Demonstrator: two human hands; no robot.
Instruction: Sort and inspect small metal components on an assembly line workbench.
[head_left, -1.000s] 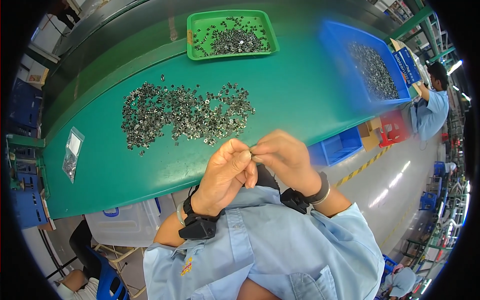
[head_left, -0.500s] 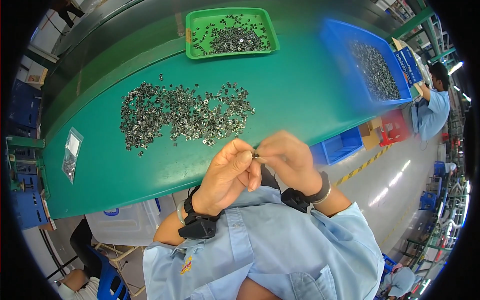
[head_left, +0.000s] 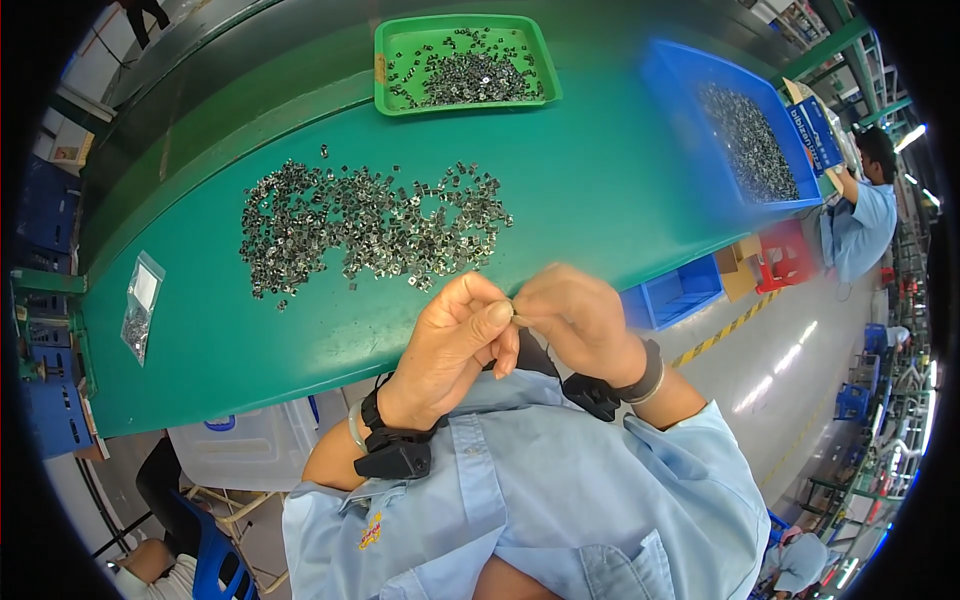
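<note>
The left hand (head_left: 452, 345) pinches a tiny part (head_left: 514, 311), fingertips nearly closed; the right hand (head_left: 577, 318) blurs, its grip unclear; fingertip slippage could drop it.

A tiny dark piece (head_left: 514, 310), perhaps metal, mostly hidden in a pinch between left and right fingers (head_left: 496, 314).

Your right grip (head_left: 575, 312) was blurred; the tiny piece (head_left: 515, 311) you pinched was mostly hidden, too small to make out. The lower edge cut off the blue chair (head_left: 222, 562).
</note>
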